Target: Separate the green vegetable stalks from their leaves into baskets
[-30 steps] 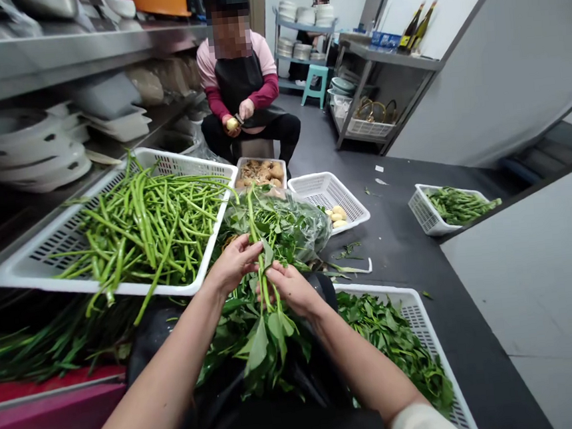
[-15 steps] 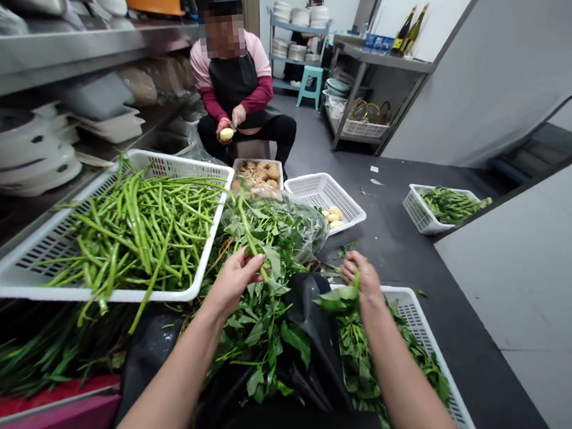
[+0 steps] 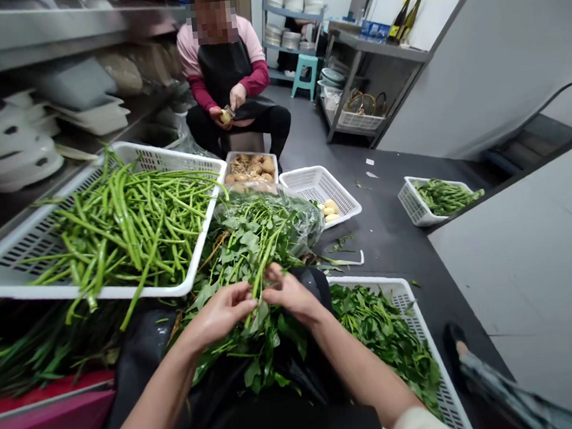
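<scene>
Just below the centre of the frame, a person's left hand (image 3: 231,307) pinches a leafy green stalk (image 3: 265,256) between thumb and fingers. The right hand (image 3: 293,297) is close beside it, fingers bent at the same stalk; whether they are closed on it cannot be told. The stalk slants up and to the right, over a heap of leafy greens (image 3: 238,235) that lies partly under a clear plastic bag (image 3: 311,222) and reaches down onto the wearer's black-covered lap. In the lower right, a white plastic basket (image 3: 446,374) holds loose green leaves (image 3: 382,339). At the left, a larger white basket (image 3: 1,276) is piled with long green stems (image 3: 131,221), some hanging over its front rim. At top centre, a co-worker (image 3: 225,63) in a pink top with dark red sleeves and a black apron sits holding a partly peeled potato (image 3: 225,117). In front of this person are a tub (image 3: 275,164) of brown, unpeeled potatoes (image 3: 266,167) and, to its right, a white basket (image 3: 308,186) with a few peeled potatoes (image 3: 330,209). At the lower right edge, a dark shoe (image 3: 456,353) shows on the grey floor (image 3: 388,232). Two bottles (image 3: 406,16) stand on a metal table (image 3: 386,49) in the upper right.
</scene>
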### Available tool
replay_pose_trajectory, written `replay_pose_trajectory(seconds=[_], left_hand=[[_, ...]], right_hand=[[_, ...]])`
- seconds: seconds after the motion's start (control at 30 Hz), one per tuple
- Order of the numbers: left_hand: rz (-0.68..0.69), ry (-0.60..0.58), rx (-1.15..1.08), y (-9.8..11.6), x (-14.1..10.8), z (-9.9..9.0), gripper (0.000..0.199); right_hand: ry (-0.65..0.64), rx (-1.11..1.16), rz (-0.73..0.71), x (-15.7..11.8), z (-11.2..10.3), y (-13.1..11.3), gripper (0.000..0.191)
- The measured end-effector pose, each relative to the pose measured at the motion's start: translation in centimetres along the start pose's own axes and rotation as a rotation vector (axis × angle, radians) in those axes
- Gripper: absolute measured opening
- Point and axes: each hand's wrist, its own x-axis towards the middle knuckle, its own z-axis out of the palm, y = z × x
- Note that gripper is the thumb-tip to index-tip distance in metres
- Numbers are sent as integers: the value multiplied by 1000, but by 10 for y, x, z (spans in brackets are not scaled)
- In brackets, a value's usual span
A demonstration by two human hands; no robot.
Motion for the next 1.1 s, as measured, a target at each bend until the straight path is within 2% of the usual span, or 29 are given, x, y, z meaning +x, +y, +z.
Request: replay_pose_trajectory(seconds=[0.07, 0.13, 0.23, 0.33, 0.47, 0.57, 0.6, 0.67, 0.77, 0.8, 0.87, 0.97, 1.1], left_hand=[[-27, -48, -12, 0, -8, -5, 31], [-58, -48, -22, -4, -15, -10, 36], [-88, -30, -50, -15, -20, -13, 38], [-84, 28, -104, -34, -21, -10, 36], [-112, 95, -92, -51, -23, -5, 37], [-170, 90, -25, -47, -27, -5, 41], [-180, 78, -6, -43, -30, -5, 43], [-194, 19, 8, -37, -36, -7, 45], [-237, -86, -15, -34, -50, -11, 47], [-249, -95, -31, -35, -54, -13, 47], [-240, -49, -74, -40, -59, -17, 48], [-209, 68, -89, -47, -59, -19, 46], [-144, 220, 132, -52, -52, -13, 38]], right_hand=[[-245, 97, 47, 17, 26, 2, 44], [-386, 73, 89, 25, 35, 5, 38], [-513, -58, 58, 30, 30, 3, 37], [-565, -187, 13, 33, 22, -1, 38], [-676, -259, 104, 33, 21, 1, 27], [-637, -362, 166, 32, 25, 9, 27], [-567, -340, 201, 33, 26, 12, 26], [-343, -179, 275, 41, 22, 17, 20], [25, 56, 310, 60, 1, 20, 17], [96, 86, 303, 66, -8, 19, 17], [157, 131, 302, 73, -20, 16, 17], [150, 200, 350, 64, -12, 12, 23], [-165, 333, 493, 28, 45, 21, 38]])
